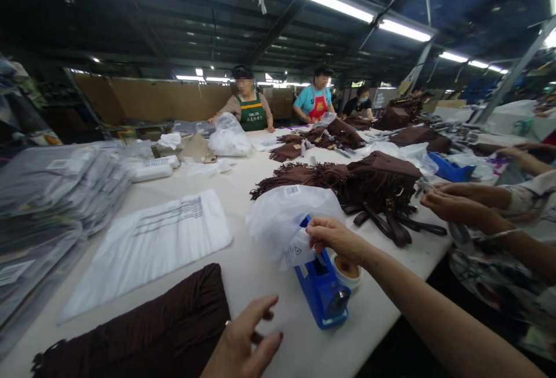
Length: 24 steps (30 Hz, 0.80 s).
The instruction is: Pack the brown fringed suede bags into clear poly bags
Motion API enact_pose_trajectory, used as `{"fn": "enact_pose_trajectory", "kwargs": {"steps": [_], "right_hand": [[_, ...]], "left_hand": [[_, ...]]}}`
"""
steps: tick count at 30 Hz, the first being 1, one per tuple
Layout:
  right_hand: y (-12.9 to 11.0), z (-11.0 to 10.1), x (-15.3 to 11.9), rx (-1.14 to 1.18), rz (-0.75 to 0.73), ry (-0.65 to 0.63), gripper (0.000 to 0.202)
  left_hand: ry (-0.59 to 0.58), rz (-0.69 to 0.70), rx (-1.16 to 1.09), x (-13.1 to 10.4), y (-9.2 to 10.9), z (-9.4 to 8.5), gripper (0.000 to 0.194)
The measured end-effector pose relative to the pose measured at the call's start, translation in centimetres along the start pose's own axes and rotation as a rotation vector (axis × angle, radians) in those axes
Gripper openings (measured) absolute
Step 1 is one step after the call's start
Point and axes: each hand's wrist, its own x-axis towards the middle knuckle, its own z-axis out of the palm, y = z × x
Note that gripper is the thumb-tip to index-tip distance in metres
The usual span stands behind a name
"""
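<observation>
My right hand (332, 239) pinches a corner of a clear plastic bag (289, 213) that bears a barcode label and printed text. Just under that hand stands a blue tape dispenser (321, 291), with a roll of tape (347, 268) beside it. At the bottom centre my left hand (249, 340) is apart from the bag, its thumb and fingers spread with nothing between them. It is at the right edge of a dark brown fringed bag (147, 331) lying on the white table (260, 291).
Flat white printed plastic bags (165, 239) lie at left, beside stacked grey packets (65, 187). Brown fringed bags (373, 181) are piled ahead. A co-worker's hands (464, 204) work at right. Several people stand across the table; another blue dispenser (452, 168) sits beyond.
</observation>
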Motion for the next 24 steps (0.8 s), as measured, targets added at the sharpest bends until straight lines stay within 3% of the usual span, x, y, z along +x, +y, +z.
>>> {"fn": "enact_pose_trajectory", "kwargs": {"steps": [3,5,8,12,14,19,24], "right_hand": [[-0.5,0.5,-1.5,0.056,0.027,-0.042,0.024],[-0.9,0.9,-2.4,0.08,0.028,-0.065,0.024],[-1.2,1.6,-3.5,0.098,0.017,-0.075,0.026],[-0.9,2.6,-4.2,0.105,0.007,-0.068,0.031],[-0.5,3.2,-4.1,0.097,0.024,-0.047,0.03],[0.3,3.3,-2.5,0.122,0.131,0.097,0.025],[0.9,3.0,0.7,0.067,0.1,0.218,0.016]], "left_hand": [[0.103,0.051,-0.266,4.2,1.6,2.2,0.078],[0.101,0.02,-0.524,5.8,2.1,3.2,0.073],[0.009,-0.106,-0.853,6.2,2.1,3.7,0.05],[-0.058,-0.173,-1.113,4.9,2.6,3.5,0.06],[-0.028,-0.171,-1.115,4.4,2.9,3.5,0.061],[0.113,-0.185,-0.961,4.8,2.3,3.7,0.038],[0.073,-0.145,-0.706,4.7,1.0,3.7,0.021]]}}
